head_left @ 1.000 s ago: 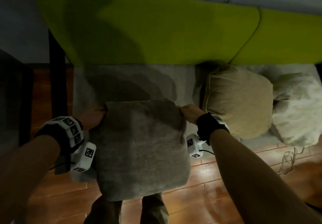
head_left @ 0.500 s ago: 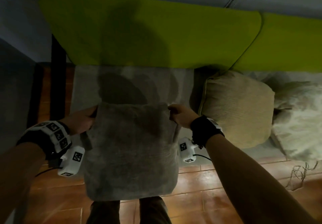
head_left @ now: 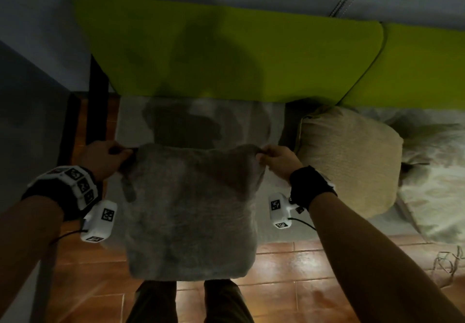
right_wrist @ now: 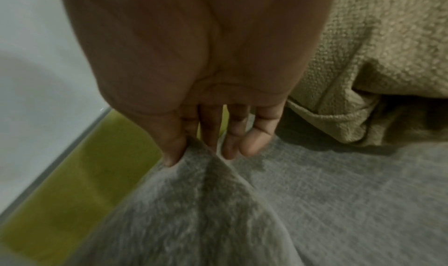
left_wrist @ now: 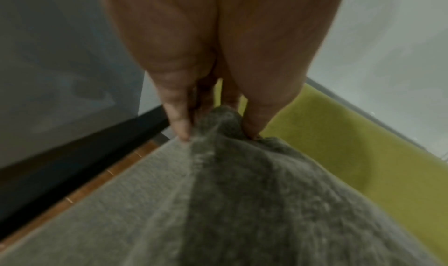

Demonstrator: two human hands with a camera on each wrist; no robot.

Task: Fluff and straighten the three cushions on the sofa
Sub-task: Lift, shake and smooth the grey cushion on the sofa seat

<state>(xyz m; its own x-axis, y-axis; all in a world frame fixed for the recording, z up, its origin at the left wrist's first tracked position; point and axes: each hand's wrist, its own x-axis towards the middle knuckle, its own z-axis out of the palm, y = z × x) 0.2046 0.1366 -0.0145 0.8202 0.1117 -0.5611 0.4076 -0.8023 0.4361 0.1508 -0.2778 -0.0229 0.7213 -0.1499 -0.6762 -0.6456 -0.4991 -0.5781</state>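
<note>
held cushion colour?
Grey, plush, no pattern: the cushion hangs from both hands, left hand and right hand. Clearest in the head view.

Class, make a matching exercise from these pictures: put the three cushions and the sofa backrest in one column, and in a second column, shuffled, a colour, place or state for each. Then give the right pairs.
Column 1
1. grey cushion
2. beige cushion
3. pale patterned cushion
4. sofa backrest

Column 2
A. lime green
B. farthest right on the seat
C. held up by its two top corners, left hand and right hand
D. leans on the seat, middle of the three

Pairs: 1-C, 2-D, 3-B, 4-A
</note>
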